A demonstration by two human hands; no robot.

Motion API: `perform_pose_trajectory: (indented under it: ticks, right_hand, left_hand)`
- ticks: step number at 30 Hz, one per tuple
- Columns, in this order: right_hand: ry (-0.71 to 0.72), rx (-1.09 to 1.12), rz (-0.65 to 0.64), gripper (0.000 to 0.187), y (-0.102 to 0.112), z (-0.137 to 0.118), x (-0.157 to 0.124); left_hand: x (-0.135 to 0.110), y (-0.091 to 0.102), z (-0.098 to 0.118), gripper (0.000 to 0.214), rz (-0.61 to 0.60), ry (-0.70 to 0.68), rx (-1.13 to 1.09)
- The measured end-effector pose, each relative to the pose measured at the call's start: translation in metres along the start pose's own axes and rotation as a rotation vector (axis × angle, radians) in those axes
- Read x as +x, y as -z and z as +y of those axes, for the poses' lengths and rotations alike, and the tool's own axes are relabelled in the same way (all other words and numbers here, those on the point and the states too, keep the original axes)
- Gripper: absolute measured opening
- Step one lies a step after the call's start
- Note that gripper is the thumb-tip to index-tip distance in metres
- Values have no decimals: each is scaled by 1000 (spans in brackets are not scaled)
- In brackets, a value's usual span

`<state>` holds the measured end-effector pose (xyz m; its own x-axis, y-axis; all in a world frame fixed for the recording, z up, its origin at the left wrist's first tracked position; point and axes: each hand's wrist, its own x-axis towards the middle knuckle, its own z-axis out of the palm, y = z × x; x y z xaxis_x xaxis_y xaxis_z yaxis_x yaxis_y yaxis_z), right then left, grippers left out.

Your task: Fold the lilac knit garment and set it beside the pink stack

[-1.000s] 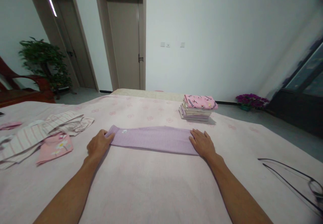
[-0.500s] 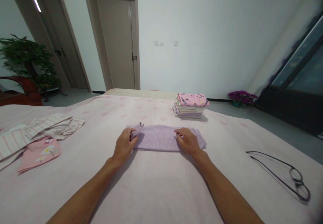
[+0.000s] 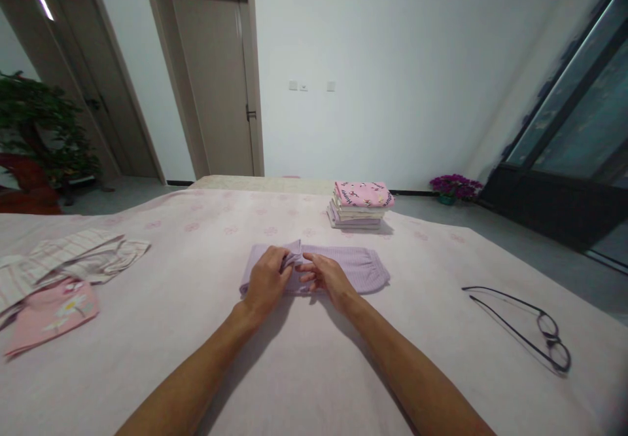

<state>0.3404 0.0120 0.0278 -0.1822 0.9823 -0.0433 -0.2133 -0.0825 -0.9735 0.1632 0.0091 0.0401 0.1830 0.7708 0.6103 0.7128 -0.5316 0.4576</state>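
Observation:
Lilac ribbed pants (image 3: 350,267) lie folded into a long strip on the bed in front of me, with a gathered elastic part at their right end. My left hand (image 3: 269,275) is closed on the left portion, which it lifts and folds over toward the middle; a corner of cloth sticks up above its fingers. Close beside it, my right hand (image 3: 326,277) hovers over the middle of the strip, fingers apart and pointing left. Behind the pants stands a neat stack of folded clothes (image 3: 360,208), topped by a pink printed piece.
Striped clothing (image 3: 63,259) lies loose at the left, next to a pink piece with flowers (image 3: 61,311). Black-framed glasses (image 3: 544,334) rest at the right on the pale pink bedsheet (image 3: 314,370). Purple flowers (image 3: 456,187) stand on the floor beyond.
My left hand has carried the left end of the pants rightward, folding it inward. My right hand has moved left toward it and its fingers have spread. The view has turned slightly right.

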Motion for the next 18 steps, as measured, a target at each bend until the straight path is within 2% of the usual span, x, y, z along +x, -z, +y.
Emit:
perform_pose_trajectory:
  ticks: [3,6,8,10,13,18]
  right_hand:
    - [-36,93,48,47,3,0,0]
    - [-6,12,112,40,8,4,0]
    - [16,-77,158,34,10,5,1]
    - [14,-140,199,34,13,1,3]
    - [0,-178,230,44,23,-13,7]
    - [34,-344,277,54,60,-44,11]
  left_hand:
    - [-7,-24,14,13,-68,-113,-16]
    - [-15,-40,16,15,-83,-153,-37]
    - [-17,-43,14,20,-108,-182,-36]
    - [-19,-42,11,30,-116,-199,13]
    - [-21,-33,5,42,-72,-185,186]
    - [-27,-19,-13,53,-54,-93,376]
